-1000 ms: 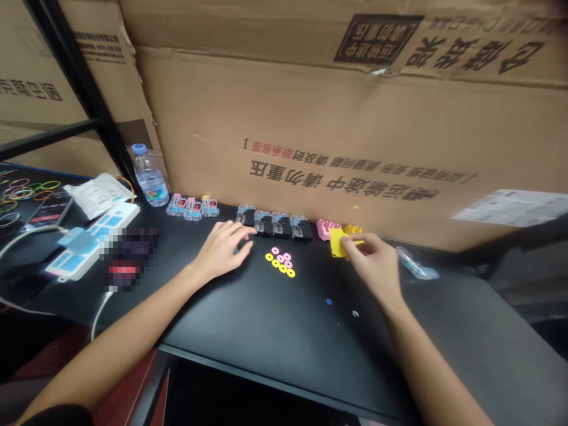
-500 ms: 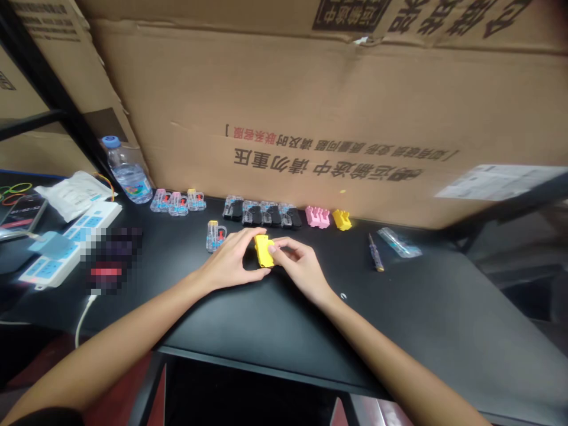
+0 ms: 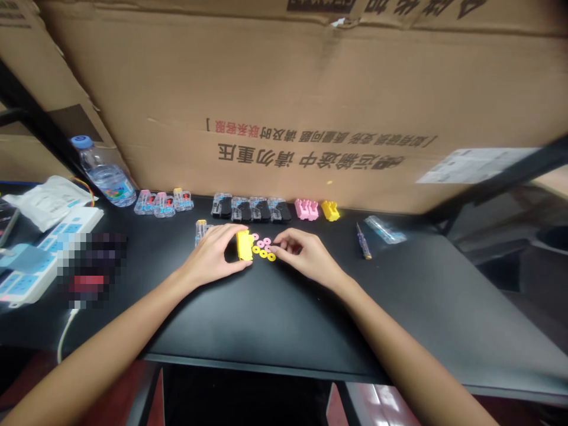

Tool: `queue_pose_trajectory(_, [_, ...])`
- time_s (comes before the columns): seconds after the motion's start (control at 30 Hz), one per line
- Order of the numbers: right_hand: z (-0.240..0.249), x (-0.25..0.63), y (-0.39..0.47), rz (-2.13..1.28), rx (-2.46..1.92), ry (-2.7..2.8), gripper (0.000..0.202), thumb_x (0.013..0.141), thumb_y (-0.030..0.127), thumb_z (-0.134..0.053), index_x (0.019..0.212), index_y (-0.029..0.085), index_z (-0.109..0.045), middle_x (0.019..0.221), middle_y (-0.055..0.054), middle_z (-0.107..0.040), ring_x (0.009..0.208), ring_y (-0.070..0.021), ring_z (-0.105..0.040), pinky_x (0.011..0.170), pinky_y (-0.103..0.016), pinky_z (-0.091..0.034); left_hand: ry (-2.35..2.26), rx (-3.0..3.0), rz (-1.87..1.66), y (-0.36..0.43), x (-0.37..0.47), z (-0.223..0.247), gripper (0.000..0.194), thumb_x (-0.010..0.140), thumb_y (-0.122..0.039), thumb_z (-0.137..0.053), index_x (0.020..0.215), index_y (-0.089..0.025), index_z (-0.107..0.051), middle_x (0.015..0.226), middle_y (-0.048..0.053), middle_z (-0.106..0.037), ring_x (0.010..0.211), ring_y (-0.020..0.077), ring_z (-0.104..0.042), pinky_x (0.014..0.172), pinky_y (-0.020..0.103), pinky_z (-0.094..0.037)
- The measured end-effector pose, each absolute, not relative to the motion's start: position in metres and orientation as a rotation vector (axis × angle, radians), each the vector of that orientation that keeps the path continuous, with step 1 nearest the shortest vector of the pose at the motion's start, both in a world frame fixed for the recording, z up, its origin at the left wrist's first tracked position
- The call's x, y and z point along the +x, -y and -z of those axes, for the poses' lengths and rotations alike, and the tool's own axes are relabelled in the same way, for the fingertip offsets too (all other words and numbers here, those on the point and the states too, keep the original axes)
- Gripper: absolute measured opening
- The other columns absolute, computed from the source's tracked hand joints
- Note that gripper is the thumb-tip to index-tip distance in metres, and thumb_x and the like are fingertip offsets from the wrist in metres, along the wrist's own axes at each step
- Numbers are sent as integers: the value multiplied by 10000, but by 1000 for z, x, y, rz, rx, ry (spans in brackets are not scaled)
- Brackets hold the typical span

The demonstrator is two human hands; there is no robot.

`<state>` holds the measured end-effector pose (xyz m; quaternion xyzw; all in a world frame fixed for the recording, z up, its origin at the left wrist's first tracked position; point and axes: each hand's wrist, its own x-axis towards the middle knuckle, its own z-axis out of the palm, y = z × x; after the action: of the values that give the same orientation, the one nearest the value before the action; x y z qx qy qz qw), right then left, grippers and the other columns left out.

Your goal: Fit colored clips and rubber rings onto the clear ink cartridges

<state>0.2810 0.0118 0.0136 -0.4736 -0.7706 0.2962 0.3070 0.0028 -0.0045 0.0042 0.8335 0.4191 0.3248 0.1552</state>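
Note:
A yellow plastic part [image 3: 245, 245] is gripped between the thumb and fingers of my left hand [image 3: 216, 251], standing on its edge just above or on the black table. Right beside it lies a small group of flat rings, some pink [image 3: 260, 244] and some yellow [image 3: 263, 254]. My right hand [image 3: 306, 254] is at the right side of these rings, fingers curled and thumb stretched out, with a small gap between thumb and index tip. Its thumb tip is close to a pink ring [image 3: 268, 249]; whether it touches is unclear. A clear case with a yellow cap [image 3: 201, 231] is partly hidden behind my left hand.
Along the cardboard [image 3: 266, 89] stand clear cases [image 3: 164, 205], black-and-clear parts [image 3: 260, 209], pink pieces [image 3: 306, 209] and a yellow piece [image 3: 331, 210]. A screwdriver [image 3: 363, 241] and clear packet [image 3: 385, 229] lie right. Left are a bottle [image 3: 106, 174] and power strip [image 3: 53, 254].
My right hand has come off the yellow part and moved right to the rings. The rings now show between my hands. My left hand keeps its grip. The whole view has shifted.

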Motion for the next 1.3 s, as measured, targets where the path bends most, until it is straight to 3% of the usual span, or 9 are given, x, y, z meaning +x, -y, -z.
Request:
queue_pose_trajectory(0.37, [-10,284,-11,-654,-1244,2312,218,899,391,-818,976,227,-698,988,-52,-703,803,-195,-650,733,-331,-523,-1217,2425,-857,5,3,-4,604,889,-418,-830,1423,-286,-581,1400,90,-715,1297,329,-659,1131,533,-497])
queue_pose_trajectory(0.7, [-15,284,-10,-654,-1206,2364,87,943,306,-714,948,223,-739,934,-51,-721,777,-199,-663,706,-325,-505,-1189,2451,-836,5,4,-4,629,891,-431,-820,1452,-275,-581,1415,98,-717,1307,321,-664,1163,532,-464])
queue_pose_trajectory(0.83, [-15,284,-10,-670,-1147,2367,134,966,257,-638,935,217,-762,915,-54,-733,734,-190,-667,709,-333,-523,-1190,2455,-834,6,4,-4,639,891,-433,-814,1466,-287,-576,1413,94,-718,1302,321,-664,1161,538,-463])
queue_pose_trajectory(1.07, [-14,288,-14,-671,-1133,2313,268,1049,374,-566,959,227,-772,908,-76,-744,783,-231,-702,778,-377,-560,-1165,2484,-833,6,3,-5,614,885,-434,-823,1425,-269,-584,1411,89,-722,1274,315,-673,1170,527,-454])
queue_pose_trajectory(1.3, [-14,273,-6,-1027,-1110,1949,319,1028,508,-620,991,222,-757,873,-57,-753,741,-214,-711,753,-382,-608,-1162,2493,-799,9,6,-3,636,879,-459,-827,1436,-268,-588,1436,90,-716,1301,330,-661,1202,548,-425])
